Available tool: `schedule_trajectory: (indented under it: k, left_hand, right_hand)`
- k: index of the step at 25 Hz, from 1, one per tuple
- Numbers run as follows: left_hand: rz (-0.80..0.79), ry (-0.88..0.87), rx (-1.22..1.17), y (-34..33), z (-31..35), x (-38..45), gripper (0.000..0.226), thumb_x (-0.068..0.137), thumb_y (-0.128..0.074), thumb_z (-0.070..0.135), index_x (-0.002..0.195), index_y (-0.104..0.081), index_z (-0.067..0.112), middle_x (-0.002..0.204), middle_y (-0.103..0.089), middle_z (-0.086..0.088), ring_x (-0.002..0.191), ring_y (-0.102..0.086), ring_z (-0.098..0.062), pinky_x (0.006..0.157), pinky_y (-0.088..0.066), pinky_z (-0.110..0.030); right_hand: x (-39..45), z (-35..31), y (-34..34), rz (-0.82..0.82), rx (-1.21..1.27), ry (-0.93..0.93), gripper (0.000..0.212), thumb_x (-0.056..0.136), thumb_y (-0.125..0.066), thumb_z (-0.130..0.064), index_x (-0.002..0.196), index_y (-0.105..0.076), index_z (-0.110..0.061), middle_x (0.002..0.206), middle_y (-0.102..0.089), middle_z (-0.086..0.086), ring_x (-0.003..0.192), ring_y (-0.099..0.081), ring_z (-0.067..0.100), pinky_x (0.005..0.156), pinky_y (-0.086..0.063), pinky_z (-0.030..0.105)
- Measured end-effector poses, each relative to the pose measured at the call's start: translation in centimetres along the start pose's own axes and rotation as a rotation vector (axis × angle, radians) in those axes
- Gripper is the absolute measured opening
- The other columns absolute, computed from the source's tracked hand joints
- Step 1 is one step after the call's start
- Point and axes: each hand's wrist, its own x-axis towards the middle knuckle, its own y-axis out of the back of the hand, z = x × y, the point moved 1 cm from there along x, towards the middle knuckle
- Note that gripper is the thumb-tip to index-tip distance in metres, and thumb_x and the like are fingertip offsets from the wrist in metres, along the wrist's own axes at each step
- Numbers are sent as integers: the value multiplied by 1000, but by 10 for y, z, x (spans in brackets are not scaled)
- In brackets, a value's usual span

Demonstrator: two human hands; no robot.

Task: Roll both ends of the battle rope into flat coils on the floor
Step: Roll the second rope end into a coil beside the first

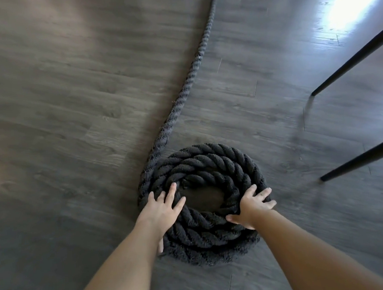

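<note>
A thick black twisted battle rope lies on the dark wood floor, wound into a flat coil (209,164) of about three turns with a bare patch of floor at its centre. The uncoiled length of rope (189,77) leaves the coil's left side and runs away to the top of the view. My left hand (162,210) rests flat on the coil's left side with fingers spread. On the coil's right side lies my right hand (252,205), fingers spread over the outer turns and thumb pointing inward.
Two thin black furniture legs (351,61) (361,159) slant in from the right edge and touch the floor to the right of the coil. Bright window glare (354,0) lies on the floor at top right. Dark floorboards (60,108) stretch to the left.
</note>
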Motion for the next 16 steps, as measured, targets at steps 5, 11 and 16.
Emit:
schedule_trajectory:
  k: [5,11,16]
  left_hand:
    - [82,-17,78,-3,-6,5,156,54,-86,68,154,23,17,155,36,-22,148,13,-46,116,1,-65]
    - [96,-99,50,-7,-4,6,157,57,-86,64,152,25,7,159,34,-13,149,23,-30,118,8,-58]
    - [144,-141,43,-9,-9,3,140,72,-62,79,151,24,2,161,25,-16,149,21,-33,117,1,-65]
  right_hand:
    - [2,0,-1,3,-16,-16,132,78,-70,-62,149,25,-4,152,24,36,140,-1,60,111,-21,62]
    - [3,0,-3,11,-40,-2,132,78,-70,-63,150,24,-5,152,23,36,140,-1,60,111,-22,62]
    - [18,-1,15,23,-70,35,132,77,-71,-63,150,24,-8,153,22,34,141,1,59,111,-21,64]
